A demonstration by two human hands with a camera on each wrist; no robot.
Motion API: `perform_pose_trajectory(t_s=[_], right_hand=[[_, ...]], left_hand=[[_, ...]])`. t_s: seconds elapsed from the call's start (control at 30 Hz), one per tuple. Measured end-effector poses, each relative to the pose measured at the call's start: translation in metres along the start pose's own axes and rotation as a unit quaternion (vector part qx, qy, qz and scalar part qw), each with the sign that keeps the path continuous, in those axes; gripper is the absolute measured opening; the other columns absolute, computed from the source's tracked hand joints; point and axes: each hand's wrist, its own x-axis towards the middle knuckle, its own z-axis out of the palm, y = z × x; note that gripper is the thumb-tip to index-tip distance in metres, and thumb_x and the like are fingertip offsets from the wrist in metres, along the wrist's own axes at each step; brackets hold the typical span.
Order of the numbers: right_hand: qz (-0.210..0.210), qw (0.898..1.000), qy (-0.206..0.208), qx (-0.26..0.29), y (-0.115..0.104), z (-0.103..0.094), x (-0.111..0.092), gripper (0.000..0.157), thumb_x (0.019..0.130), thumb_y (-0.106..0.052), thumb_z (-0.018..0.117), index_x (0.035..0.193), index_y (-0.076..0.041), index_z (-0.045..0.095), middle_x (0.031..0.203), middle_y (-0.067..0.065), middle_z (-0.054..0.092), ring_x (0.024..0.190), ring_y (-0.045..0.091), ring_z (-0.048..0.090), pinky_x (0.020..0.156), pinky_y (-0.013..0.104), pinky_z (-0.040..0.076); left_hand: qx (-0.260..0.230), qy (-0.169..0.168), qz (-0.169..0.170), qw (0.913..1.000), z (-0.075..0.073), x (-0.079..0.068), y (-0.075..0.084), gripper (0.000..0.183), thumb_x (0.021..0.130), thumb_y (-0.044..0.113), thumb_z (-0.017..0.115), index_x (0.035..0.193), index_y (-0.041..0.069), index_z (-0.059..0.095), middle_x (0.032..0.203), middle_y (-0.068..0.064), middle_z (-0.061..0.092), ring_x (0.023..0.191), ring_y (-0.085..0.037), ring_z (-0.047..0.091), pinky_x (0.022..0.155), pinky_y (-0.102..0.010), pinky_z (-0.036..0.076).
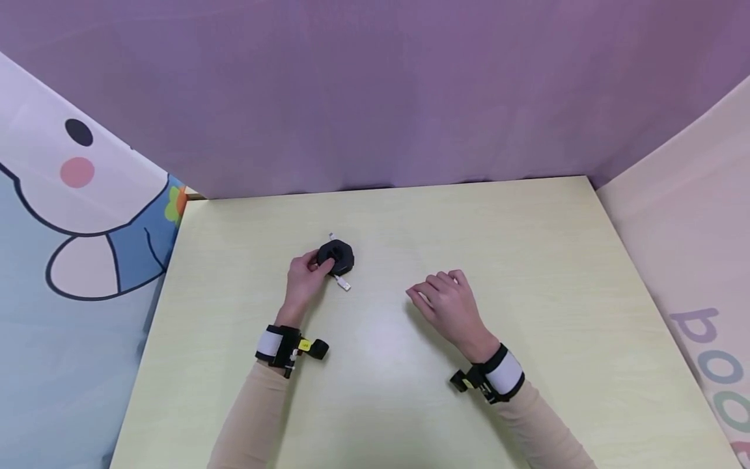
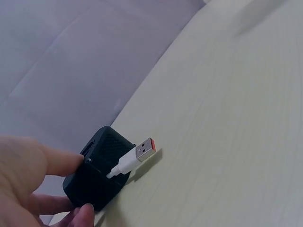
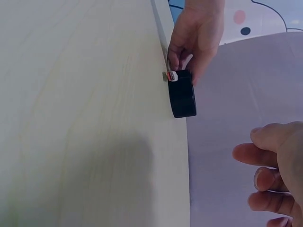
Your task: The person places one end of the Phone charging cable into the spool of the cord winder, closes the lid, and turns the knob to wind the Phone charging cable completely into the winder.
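My left hand (image 1: 305, 280) pinches a black, eight-sided cable winder (image 1: 346, 256) by its left side, thumb on the top face and fingers at the edge. A white cable shows at two places: one short end (image 1: 332, 236) at the far side, and a USB-A plug (image 1: 343, 284) sticking out at the near side. In the left wrist view the plug (image 2: 137, 157) points away from the winder's side wall (image 2: 102, 175), its metal tip orange inside. My right hand (image 1: 451, 306) hovers over the table to the right, apart from the winder, fingers loosely bent and holding nothing.
Both hands are over a pale wood-grain table (image 1: 381, 404). A purple cloth (image 1: 375, 98) stands along its far edge. Printed cloths hang at the left side (image 1: 70, 365) and the right side (image 1: 674, 215). Each wrist wears a strapped camera.
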Motion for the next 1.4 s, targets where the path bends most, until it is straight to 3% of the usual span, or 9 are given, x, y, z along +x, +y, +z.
perform_pose_trajectory(t_s=[0.3,0.57,0.7,0.87,1.0,1.1,1.23,1.3,1.4], right_hand=[[0.002,1.0,-0.004,0.002,0.0,-0.001,0.0,0.011,0.086,-0.02,0.083,0.082,-0.01,0.079,0.07,-0.001,0.067,0.065,0.022,0.06,0.077,0.043,0.046],[0.015,1.0,-0.014,-0.002,0.008,0.001,-0.001,0.011,0.087,-0.019,0.082,0.082,-0.009,0.079,0.07,0.0,0.067,0.066,0.022,0.061,0.077,0.043,0.046],[0.023,1.0,-0.011,-0.005,0.015,0.001,-0.002,0.011,0.087,-0.019,0.082,0.083,-0.008,0.079,0.069,0.0,0.065,0.066,0.022,0.06,0.076,0.042,0.046],[0.042,0.999,0.008,0.01,0.032,0.0,-0.002,0.014,0.085,-0.017,0.083,0.095,-0.007,0.079,0.076,0.003,0.066,0.07,0.023,0.059,0.072,0.041,0.043],[0.073,0.996,0.023,0.035,0.049,-0.002,-0.002,0.023,0.086,-0.014,0.082,0.107,-0.005,0.077,0.085,0.008,0.066,0.077,0.026,0.061,0.072,0.042,0.043],[0.087,0.994,0.04,0.044,0.063,-0.002,-0.004,0.028,0.088,-0.012,0.08,0.114,-0.003,0.075,0.09,0.013,0.067,0.083,0.03,0.062,0.075,0.046,0.045],[0.102,0.993,0.056,0.034,0.079,-0.002,-0.009,0.035,0.089,-0.011,0.08,0.121,-0.001,0.071,0.102,0.018,0.067,0.095,0.037,0.062,0.084,0.054,0.046],[0.109,0.992,0.058,0.027,0.085,-0.003,-0.011,0.04,0.089,-0.012,0.08,0.125,0.0,0.069,0.11,0.021,0.066,0.101,0.042,0.061,0.09,0.058,0.045],[0.121,0.991,0.054,0.021,0.092,-0.002,-0.012,0.046,0.089,-0.016,0.08,0.13,-0.001,0.065,0.122,0.023,0.063,0.112,0.045,0.057,0.099,0.062,0.041]], left_hand=[[-0.017,0.002,-0.008,0.9998,0.003,-0.002,-0.002,0.055,0.099,0.021,0.068,0.143,-0.008,0.054,0.12,-0.02,0.057,0.1,-0.023,0.052,0.089,-0.032,0.042],[-0.081,0.006,-0.011,0.9966,0.005,-0.005,-0.01,0.06,0.101,0.023,0.064,0.151,-0.005,0.046,0.139,-0.021,0.05,0.116,-0.028,0.052,0.1,-0.037,0.044],[-0.113,0.032,-0.003,0.9931,0.002,-0.01,-0.017,0.057,0.102,0.026,0.064,0.15,0.001,0.048,0.14,-0.018,0.052,0.124,-0.028,0.053,0.105,-0.04,0.045],[-0.122,0.062,0.056,0.989,-0.009,-0.02,-0.021,0.051,0.102,0.025,0.064,0.147,0.002,0.052,0.142,-0.019,0.052,0.13,-0.032,0.053,0.11,-0.045,0.045],[-0.037,0.081,0.143,0.9857,-0.018,-0.026,-0.023,0.049,0.101,0.025,0.066,0.141,-0.002,0.057,0.144,-0.021,0.05,0.136,-0.036,0.048,0.115,-0.051,0.04],[0.05,0.115,0.22,0.9675,-0.024,-0.028,-0.027,0.047,0.099,0.023,0.07,0.136,-0.005,0.061,0.145,-0.024,0.052,0.137,-0.043,0.046,0.114,-0.058,0.036],[0.153,0.176,0.306,0.923,-0.031,-0.03,-0.033,0.05,0.092,0.024,0.077,0.131,-0.006,0.064,0.142,-0.031,0.054,0.135,-0.051,0.046,0.114,-0.069,0.03],[0.194,0.194,0.324,0.9056,-0.035,-0.032,-0.036,0.057,0.09,0.03,0.077,0.132,-0.006,0.063,0.144,-0.032,0.052,0.138,-0.053,0.044,0.116,-0.072,0.025],[0.239,0.195,0.314,0.8979,-0.042,-0.033,-0.037,0.07,0.09,0.046,0.072,0.138,-0.002,0.059,0.152,-0.032,0.044,0.145,-0.051,0.035,0.12,-0.072,0.016]])
